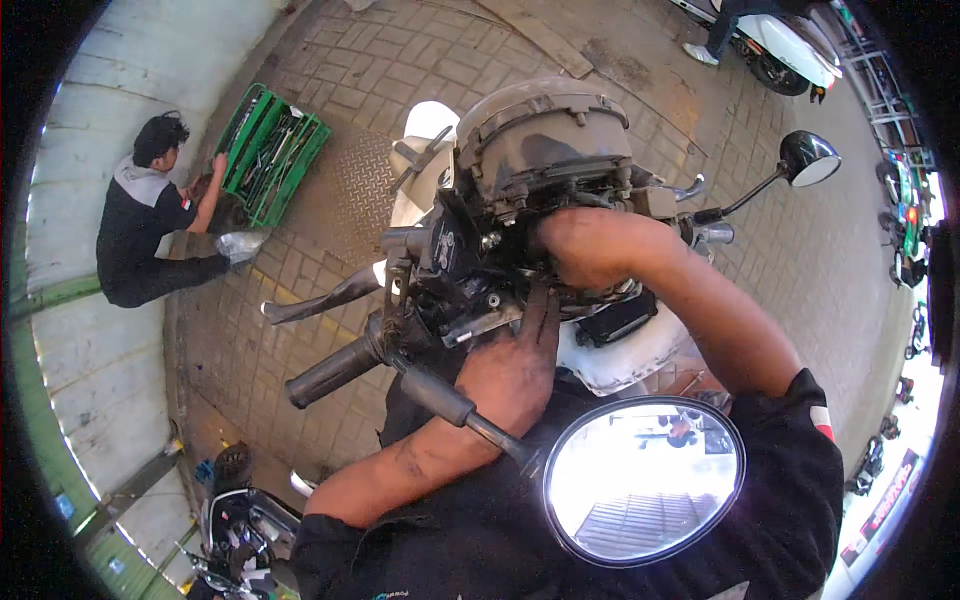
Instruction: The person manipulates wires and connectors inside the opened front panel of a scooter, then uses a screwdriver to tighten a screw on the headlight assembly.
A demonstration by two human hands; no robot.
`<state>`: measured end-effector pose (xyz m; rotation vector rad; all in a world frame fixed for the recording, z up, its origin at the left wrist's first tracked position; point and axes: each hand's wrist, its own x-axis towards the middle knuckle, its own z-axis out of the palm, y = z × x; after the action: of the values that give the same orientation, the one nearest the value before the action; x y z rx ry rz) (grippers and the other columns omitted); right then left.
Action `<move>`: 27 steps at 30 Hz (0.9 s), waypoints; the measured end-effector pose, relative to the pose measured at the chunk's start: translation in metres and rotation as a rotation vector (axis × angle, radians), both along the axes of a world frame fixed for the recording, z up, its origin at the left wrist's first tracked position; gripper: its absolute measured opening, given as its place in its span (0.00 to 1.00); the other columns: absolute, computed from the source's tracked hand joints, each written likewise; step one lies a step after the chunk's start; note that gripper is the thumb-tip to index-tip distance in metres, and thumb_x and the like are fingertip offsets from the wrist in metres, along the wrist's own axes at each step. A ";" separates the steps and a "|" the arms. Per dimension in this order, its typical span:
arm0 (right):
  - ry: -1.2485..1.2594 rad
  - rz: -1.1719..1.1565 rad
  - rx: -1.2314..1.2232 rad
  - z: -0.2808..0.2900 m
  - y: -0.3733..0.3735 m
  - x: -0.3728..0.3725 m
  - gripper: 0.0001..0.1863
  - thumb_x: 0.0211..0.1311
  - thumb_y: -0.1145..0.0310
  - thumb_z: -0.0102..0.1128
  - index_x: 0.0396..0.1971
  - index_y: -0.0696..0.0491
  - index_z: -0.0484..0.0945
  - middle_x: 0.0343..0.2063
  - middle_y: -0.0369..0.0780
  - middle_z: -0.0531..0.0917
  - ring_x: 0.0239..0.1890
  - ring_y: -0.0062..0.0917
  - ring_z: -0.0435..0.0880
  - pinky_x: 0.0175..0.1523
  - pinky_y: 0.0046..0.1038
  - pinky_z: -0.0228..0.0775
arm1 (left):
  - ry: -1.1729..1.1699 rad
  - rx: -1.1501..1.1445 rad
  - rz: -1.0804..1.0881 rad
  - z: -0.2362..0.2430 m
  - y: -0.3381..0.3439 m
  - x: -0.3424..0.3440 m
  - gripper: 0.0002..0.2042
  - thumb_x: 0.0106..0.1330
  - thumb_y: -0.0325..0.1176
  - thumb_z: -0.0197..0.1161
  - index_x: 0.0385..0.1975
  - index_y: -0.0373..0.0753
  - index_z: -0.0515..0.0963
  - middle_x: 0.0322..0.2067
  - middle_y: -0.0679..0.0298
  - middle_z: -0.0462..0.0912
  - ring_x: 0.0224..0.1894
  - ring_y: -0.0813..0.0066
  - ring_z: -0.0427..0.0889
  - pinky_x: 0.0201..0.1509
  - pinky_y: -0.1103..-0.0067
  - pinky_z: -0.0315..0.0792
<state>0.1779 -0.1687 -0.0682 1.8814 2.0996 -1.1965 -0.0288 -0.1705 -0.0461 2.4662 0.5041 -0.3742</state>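
Observation:
A scooter's stripped handlebar area is in front of me, with a round, dusty dark housing (545, 145) at its top. My right hand (590, 245) reaches in just below this housing; its fingers are bent into the gap and hidden. Lower and to the left, my left hand (510, 365) has two fingers stretched up against the exposed parts below the gap; the other fingers barely show. Close to its wrist are the black left grip (335, 372) and the brake lever (320, 298). A black rectangular part (615, 318) sits beneath my right hand, above a white body panel (625, 350).
One round mirror (645, 480) juts toward my chest; another mirror (808, 158) sticks out at the right. On the left, a person (150, 215) crouches by a green toolbox (295, 175). Other motorcycles stand lower left (240, 535) and upper right (780, 50).

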 end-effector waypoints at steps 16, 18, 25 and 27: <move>-0.150 0.077 0.069 -0.026 -0.002 -0.016 0.14 0.40 0.72 0.64 0.30 0.61 0.82 0.33 0.49 0.84 0.40 0.42 0.83 0.46 0.38 0.76 | -0.192 0.103 0.075 -0.004 0.006 -0.007 0.26 0.55 0.27 0.53 0.57 0.30 0.66 0.58 0.45 0.68 0.35 0.51 0.84 0.36 0.64 0.80; -0.147 0.092 0.102 -0.032 -0.005 -0.020 0.13 0.41 0.71 0.63 0.30 0.60 0.82 0.33 0.49 0.84 0.40 0.41 0.83 0.46 0.38 0.76 | -0.161 0.111 0.082 -0.006 0.006 -0.006 0.25 0.56 0.28 0.52 0.57 0.30 0.67 0.58 0.45 0.68 0.35 0.51 0.84 0.36 0.63 0.80; -0.125 0.049 0.383 -0.029 -0.021 -0.020 0.12 0.45 0.69 0.58 0.29 0.59 0.82 0.33 0.49 0.84 0.38 0.41 0.83 0.46 0.38 0.75 | -0.191 0.055 0.081 -0.014 0.011 -0.008 0.23 0.58 0.30 0.51 0.56 0.35 0.69 0.61 0.48 0.68 0.39 0.48 0.84 0.41 0.58 0.79; -0.162 0.036 0.355 -0.033 -0.020 -0.027 0.12 0.45 0.69 0.58 0.29 0.59 0.82 0.33 0.49 0.83 0.38 0.42 0.83 0.46 0.39 0.75 | -0.128 0.052 0.091 -0.017 0.011 -0.009 0.24 0.57 0.30 0.52 0.57 0.35 0.68 0.61 0.48 0.68 0.39 0.48 0.84 0.43 0.59 0.79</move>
<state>0.1514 -0.1883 -0.1014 1.9831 2.3631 -0.6691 -0.0382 -0.1590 -0.0633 2.4872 0.5759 -0.1670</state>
